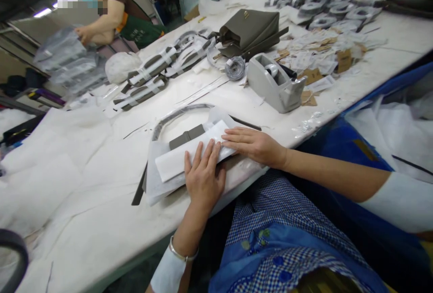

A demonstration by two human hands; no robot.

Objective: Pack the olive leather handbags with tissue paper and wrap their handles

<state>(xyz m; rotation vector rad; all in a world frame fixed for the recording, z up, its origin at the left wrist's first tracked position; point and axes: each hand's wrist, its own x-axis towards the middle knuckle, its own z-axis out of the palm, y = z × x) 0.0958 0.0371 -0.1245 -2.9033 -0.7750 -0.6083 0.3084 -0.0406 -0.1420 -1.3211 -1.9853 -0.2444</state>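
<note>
A flattened olive-grey handbag (185, 137) lies near the table's front edge, with its plastic-wrapped handle (158, 123) arching away from me. Across the bag rests a folded white packing sheet (174, 162), with thinner translucent paper under it. My left hand (204, 175) lies on the white sheet, fingers spread and palm down. At the sheet's right end, the outstretched fingers of my right hand (252, 145) press flat; what is under the fingertips is partly hidden. Dark strap ends (138, 189) stick out from beneath the paper.
Behind my right hand stands a grey tape dispenser (274, 83), beside a coiled strap (235, 67) and an olive handbag (252, 29). Wrapped bag parts (149, 72) lie farther back. Several grey coils (311, 2) are heaped at upper right. A co-worker (118, 13) handles plastic-wrapped pieces (67, 62).
</note>
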